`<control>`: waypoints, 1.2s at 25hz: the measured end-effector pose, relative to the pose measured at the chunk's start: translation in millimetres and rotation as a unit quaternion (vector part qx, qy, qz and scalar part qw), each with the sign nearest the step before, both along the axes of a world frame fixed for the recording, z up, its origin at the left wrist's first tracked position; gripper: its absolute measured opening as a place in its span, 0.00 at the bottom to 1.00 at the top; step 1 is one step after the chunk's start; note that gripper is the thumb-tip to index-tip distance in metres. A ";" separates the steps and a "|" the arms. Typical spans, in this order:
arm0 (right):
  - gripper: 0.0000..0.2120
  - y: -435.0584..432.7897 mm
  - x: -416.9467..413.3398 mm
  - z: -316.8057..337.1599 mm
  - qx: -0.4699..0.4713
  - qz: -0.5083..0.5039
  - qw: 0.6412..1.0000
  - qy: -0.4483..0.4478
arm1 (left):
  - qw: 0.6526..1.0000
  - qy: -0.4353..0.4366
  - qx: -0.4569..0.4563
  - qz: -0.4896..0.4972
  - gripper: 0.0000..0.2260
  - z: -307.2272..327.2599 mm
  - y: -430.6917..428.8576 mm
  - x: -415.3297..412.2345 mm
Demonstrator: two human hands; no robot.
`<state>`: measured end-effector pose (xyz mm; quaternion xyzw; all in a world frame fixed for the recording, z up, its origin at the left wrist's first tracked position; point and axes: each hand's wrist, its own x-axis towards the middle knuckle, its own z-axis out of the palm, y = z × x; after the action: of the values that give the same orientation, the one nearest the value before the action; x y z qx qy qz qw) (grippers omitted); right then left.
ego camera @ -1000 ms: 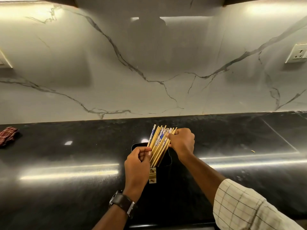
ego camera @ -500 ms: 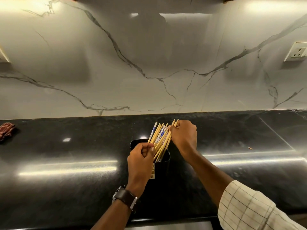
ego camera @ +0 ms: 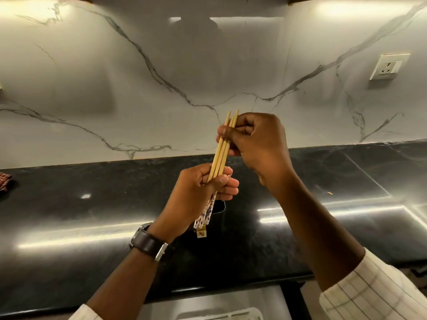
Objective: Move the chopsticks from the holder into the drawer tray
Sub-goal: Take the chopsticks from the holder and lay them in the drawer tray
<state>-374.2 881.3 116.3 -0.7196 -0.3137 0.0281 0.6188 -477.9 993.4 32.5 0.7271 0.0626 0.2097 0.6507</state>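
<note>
Black counter (ego camera: 92, 181), marble wall behind. Chopsticks (ego camera: 220, 155) held tilted in the air above holder (ego camera: 220, 208): pinched near thin tips by right hand (ego camera: 256, 142), gripped lower down by left hand (ego camera: 196, 195).

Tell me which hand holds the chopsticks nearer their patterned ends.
The left hand, the one with the wristwatch; the right hand pinches the plain pointed tips of the chopsticks.
</note>
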 end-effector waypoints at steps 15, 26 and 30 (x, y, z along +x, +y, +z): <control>0.21 -65.1 -142.0 -163.9 0.037 -0.123 0.860 0.494 | 0.917 -0.095 -0.348 0.173 0.09 -54.1 -54.1 -81.1; 0.14 -86.1 -200.8 -211.7 0.120 -0.075 0.704 0.696 | 0.829 0.003 -0.465 0.309 0.08 -148.4 -121.2 -110.4; 0.07 -114.2 -208.0 -256.4 0.087 -0.136 0.714 0.682 | 0.817 0.071 -0.484 0.305 0.11 -185.8 -125.5 -142.6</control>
<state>-582.3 767.1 -140.1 -0.4832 0.2932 0.3991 0.7220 -620.5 867.9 -153.3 0.2754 0.4200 0.2880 0.8153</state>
